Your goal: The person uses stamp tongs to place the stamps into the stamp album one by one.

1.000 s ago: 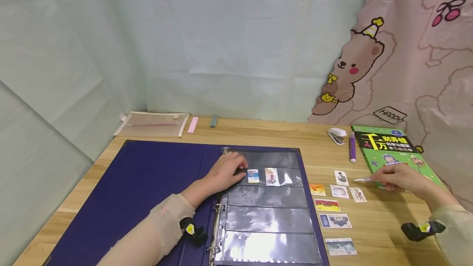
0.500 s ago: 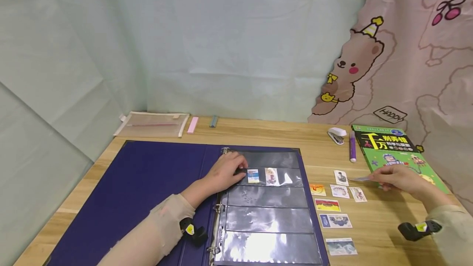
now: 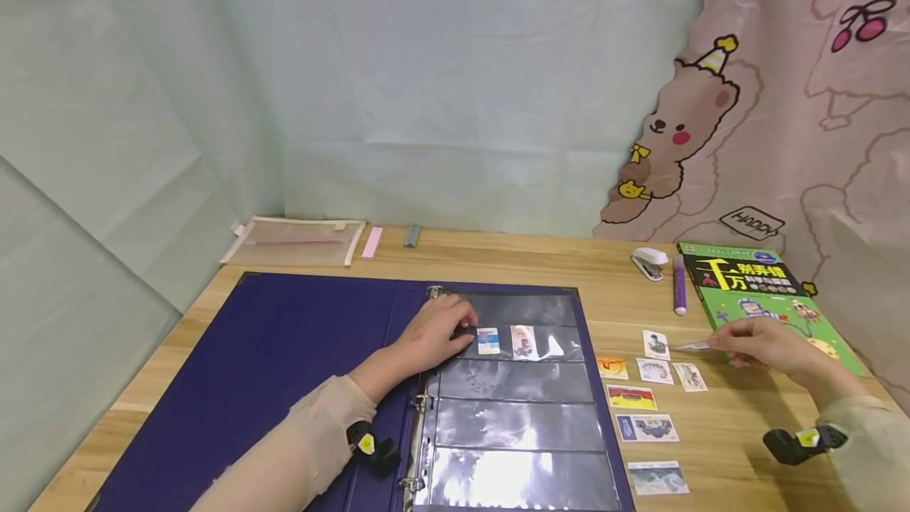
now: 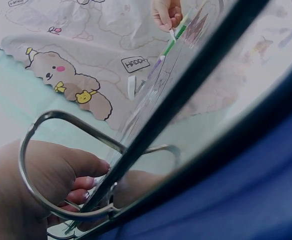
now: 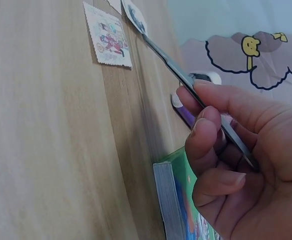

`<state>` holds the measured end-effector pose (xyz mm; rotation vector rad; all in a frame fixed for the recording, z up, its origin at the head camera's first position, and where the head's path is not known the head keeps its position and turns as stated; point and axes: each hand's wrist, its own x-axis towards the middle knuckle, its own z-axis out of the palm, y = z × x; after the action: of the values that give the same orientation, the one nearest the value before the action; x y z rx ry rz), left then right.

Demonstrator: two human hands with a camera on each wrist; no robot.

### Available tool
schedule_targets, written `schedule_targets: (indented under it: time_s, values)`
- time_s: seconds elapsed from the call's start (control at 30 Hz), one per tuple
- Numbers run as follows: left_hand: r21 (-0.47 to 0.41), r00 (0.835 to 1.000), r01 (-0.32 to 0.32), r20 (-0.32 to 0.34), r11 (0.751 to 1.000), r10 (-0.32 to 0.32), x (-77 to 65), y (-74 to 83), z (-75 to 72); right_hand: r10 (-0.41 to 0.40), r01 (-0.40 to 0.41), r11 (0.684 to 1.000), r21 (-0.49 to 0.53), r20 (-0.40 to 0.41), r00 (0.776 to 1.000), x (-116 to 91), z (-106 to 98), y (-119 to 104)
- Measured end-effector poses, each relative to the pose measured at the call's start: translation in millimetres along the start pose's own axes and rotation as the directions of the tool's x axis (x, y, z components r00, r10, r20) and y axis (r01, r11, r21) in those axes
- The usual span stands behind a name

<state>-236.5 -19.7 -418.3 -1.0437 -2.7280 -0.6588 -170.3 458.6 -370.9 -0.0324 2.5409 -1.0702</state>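
Observation:
My right hand (image 3: 761,346) holds slim metal tweezers (image 5: 173,67) between thumb and fingers. Their tips reach the edge of a white stamp with a dark figure (image 3: 656,344). Beside it lie a pale stamp (image 3: 655,370) and a stamp with small coloured figures (image 5: 108,37). My left hand (image 3: 437,330) rests on the stamp album's pocket page (image 3: 519,382), close to the top ring (image 4: 33,170), with its fingers loosely bent and fingertips against the page. A blue-and-white stamp (image 3: 488,340) and a taller stamp (image 3: 524,343) sit in the second pocket row.
More stamps, including a red-and-yellow one (image 3: 631,397), lie right of the album's navy cover (image 3: 306,354). Behind my right hand are a green book (image 3: 757,299), a purple marker (image 3: 679,283) and a white stapler (image 3: 650,262). A mesh pouch (image 3: 295,242) lies at the back left.
My right hand has moved slightly left, bringing the tweezer tips up to the edge of the dark-figure stamp. My left hand keeps its place on the page.

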Motion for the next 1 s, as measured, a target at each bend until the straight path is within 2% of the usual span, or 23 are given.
schedule_targets:
  time_s: [0.17,0.23,0.4,0.63,0.77,1.0]
  values:
    - [-0.005,1.0,0.002,0.008,1.0,-0.002,-0.4,0.3,0.1,-0.046,0.045,0.999,0.015,0.007,0.999,-1,1,1]
    - [-0.004,1.0,0.005,0.01,1.0,-0.005,-0.4,0.6,0.0,-0.088,0.088,0.996,0.018,0.007,0.996,-1,0,0]
    - [-0.002,1.0,0.008,0.01,1.0,-0.008,-1.1,1.2,0.0,-0.125,0.125,0.992,0.001,-0.025,0.992,-4,-1,-5]
    - [0.0,1.0,0.002,0.011,1.0,-0.002,-1.7,1.7,0.5,-0.091,0.091,0.996,0.007,-0.029,0.995,-4,-6,-11]
    - [-0.01,1.0,0.004,0.009,1.0,-0.004,-1.6,1.3,0.2,-0.099,0.1,0.995,0.026,-0.028,0.995,-3,-8,-16]
    - [0.001,1.0,0.005,0.002,1.0,-0.005,-0.8,0.5,0.1,-0.11,0.107,0.993,-0.045,-0.073,0.991,-4,-7,-27]
